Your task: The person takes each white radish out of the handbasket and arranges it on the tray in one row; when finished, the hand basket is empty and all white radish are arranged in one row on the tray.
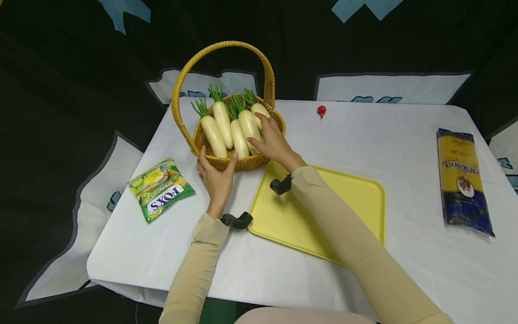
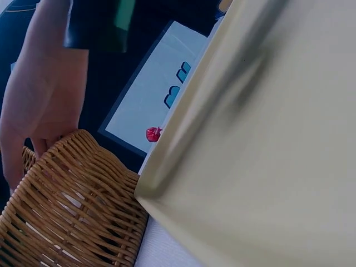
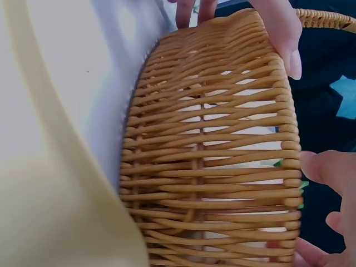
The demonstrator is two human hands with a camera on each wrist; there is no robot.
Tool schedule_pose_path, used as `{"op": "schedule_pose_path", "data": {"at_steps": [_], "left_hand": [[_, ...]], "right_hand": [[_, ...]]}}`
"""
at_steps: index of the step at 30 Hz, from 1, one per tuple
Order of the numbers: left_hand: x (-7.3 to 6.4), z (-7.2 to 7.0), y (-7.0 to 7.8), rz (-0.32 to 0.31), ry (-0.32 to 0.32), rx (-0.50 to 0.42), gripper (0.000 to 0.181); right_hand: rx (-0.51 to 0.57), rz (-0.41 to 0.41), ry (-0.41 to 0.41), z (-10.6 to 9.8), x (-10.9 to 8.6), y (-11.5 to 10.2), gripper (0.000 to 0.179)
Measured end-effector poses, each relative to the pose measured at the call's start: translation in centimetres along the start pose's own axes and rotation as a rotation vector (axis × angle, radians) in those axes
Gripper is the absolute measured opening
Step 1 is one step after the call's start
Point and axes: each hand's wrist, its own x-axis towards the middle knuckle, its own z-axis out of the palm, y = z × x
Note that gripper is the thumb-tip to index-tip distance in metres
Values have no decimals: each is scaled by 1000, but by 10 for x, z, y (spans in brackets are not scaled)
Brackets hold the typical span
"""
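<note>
Head view shows the left hand with thumb and fingers spread against the near rim of the wicker basket; the right hand reaches over the white daikons inside, whether pinching one I cannot tell. Only here shows the Fox's packet; right wrist view reveals gapped weave.

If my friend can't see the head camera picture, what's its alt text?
A person's left hand holds the rim of a wicker basket of white radishes while the right hand reaches in over them. On the white table are also a yellow tray, a green packet, a red lollipop and a yellow-and-blue packet.
</note>
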Motion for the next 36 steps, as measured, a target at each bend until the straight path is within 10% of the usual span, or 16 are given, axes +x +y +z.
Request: {"op": "schedule_pose_path", "data": {"at_steps": [16, 36], "left_hand": [[0, 2, 0, 34, 19, 32, 95], [-1, 3, -2, 49, 47, 41, 93]], "right_hand": [[-319, 114, -241, -6, 27, -23, 87], [-619, 74, -226, 10, 35, -24, 75]]}}
